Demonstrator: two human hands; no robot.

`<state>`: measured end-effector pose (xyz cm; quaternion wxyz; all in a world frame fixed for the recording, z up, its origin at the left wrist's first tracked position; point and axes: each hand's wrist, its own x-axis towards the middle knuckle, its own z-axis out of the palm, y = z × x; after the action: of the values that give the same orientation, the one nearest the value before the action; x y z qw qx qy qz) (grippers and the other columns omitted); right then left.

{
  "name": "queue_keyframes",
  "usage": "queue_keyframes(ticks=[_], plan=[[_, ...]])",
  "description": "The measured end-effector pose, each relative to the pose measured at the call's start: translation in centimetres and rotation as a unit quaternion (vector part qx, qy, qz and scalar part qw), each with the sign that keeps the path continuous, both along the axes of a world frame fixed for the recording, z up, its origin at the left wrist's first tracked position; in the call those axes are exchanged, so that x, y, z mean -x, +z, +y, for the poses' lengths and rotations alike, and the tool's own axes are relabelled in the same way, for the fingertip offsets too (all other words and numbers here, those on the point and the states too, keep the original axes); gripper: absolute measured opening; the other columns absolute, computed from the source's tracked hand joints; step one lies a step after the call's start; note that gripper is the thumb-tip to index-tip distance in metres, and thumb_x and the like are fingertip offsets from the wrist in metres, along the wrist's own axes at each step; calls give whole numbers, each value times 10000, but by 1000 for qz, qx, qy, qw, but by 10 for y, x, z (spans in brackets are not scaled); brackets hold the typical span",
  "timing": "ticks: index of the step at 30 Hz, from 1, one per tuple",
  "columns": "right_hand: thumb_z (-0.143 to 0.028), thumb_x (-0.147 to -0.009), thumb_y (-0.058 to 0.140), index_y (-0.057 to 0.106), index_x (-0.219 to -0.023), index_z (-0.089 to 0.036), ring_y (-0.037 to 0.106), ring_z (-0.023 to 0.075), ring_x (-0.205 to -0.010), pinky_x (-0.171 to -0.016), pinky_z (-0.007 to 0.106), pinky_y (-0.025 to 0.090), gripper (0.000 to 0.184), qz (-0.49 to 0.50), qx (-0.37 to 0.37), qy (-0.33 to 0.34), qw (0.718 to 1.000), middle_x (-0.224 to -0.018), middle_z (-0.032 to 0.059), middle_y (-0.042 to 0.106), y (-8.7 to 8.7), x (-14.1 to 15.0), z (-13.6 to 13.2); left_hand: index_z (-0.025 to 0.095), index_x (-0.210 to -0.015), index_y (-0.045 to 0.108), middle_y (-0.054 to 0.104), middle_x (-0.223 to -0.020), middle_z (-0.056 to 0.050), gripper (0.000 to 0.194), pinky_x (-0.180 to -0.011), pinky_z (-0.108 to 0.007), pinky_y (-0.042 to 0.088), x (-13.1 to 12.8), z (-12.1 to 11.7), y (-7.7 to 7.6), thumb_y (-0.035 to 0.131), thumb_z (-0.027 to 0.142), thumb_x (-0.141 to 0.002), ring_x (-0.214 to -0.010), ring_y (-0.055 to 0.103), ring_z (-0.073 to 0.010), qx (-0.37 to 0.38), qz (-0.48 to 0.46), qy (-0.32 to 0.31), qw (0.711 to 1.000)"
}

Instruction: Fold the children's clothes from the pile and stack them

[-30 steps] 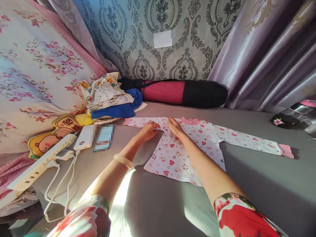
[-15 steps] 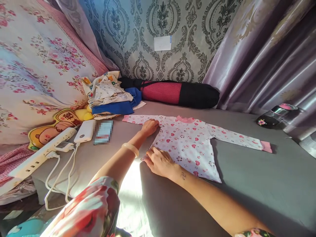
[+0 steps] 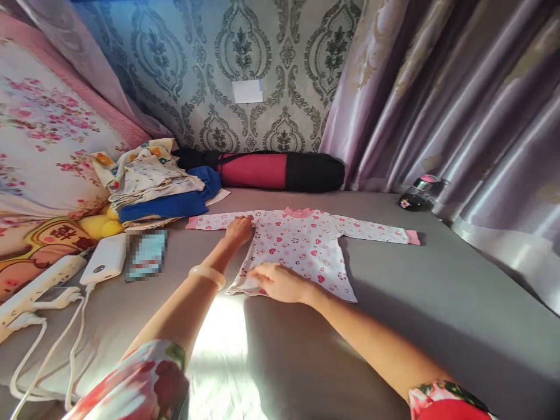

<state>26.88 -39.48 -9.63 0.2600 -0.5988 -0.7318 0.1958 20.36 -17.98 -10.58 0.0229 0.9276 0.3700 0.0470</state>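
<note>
A small white long-sleeved shirt [image 3: 301, 248] with pink hearts and pink cuffs lies spread flat on the grey bed sheet [image 3: 394, 326]. My left hand [image 3: 239, 229] rests on the shirt where its left sleeve joins the body, its fingers bent down onto the cloth. My right hand [image 3: 280, 282] lies on the shirt's lower left hem corner, fingers flat and together on the fabric. A pale bangle [image 3: 206, 273] circles my left wrist.
A pile of folded clothes [image 3: 153, 184] sits at the back left beside a black and red roll bag [image 3: 271, 170]. A white power bank [image 3: 104, 266], a phone [image 3: 146, 254] and a power strip [image 3: 35, 289] lie at left. A flowered cushion [image 3: 48, 140] and purple curtains [image 3: 459, 105] border the bed.
My right hand slid from the shirt's neckline down to its lower left hem corner. My left hand stayed at the sleeve seam. The view swung to the right.
</note>
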Motion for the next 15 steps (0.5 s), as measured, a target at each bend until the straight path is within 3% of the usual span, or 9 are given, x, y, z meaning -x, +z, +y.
queue_keyframes(ticks=[2,4,6,8,10,15], plan=[[-170,-986,370,643,-1156,-180,614,173,-1085,-952,299,460,321,-42,-21,-114,992,-1180,80,675,2,-31,-12,157,-1285,541,640,-1160,-149,378,-954,-404,458,5,-15,2,375,228,-954,-1138,579,-288,-14,-13,-18,1000],[-204,-988,368,610,-1217,-131,563,219,-1177,-1014,347,423,341,-126,-7,-219,967,-1267,145,623,0,-59,-28,172,-1288,532,625,-1193,-136,370,-1001,-395,437,9,-36,0,392,264,-958,-1166,565,-271,-2,-34,-75,997],[-280,-1006,341,547,-1314,-106,464,259,-1307,-1089,405,357,409,-192,27,-277,941,-1397,179,532,-6,-78,-44,190,-1279,531,603,-1248,-120,359,-1037,-363,419,13,-63,-6,399,298,-962,-1210,542,-245,34,-50,-146,987],[-366,-1021,293,453,-1421,-95,315,285,-1426,-1157,469,257,509,-229,68,-307,921,-1532,179,386,-15,-85,-57,192,-1269,532,568,-1308,-118,364,-1053,-350,411,18,-90,-15,409,342,-960,-1247,516,-241,57,-49,-188,979],[-430,-1022,248,354,-1496,-97,200,286,-1480,-1188,500,181,589,-241,104,-318,911,-1603,153,262,-26,-84,-66,182,-1261,534,538,-1341,-131,387,-1066,-379,398,22,-112,-24,408,390,-960,-1267,493,-266,46,-38,-184,981],[-476,-1013,191,270,-1541,-129,142,251,-1499,-1204,485,131,636,-244,124,-325,905,-1634,107,186,-41,-77,-71,205,-1374,446,441,-1455,-131,485,-1129,-480,295,32,-134,-35,287,467,-998,-1381,365,-301,3,-47,-130,990]])
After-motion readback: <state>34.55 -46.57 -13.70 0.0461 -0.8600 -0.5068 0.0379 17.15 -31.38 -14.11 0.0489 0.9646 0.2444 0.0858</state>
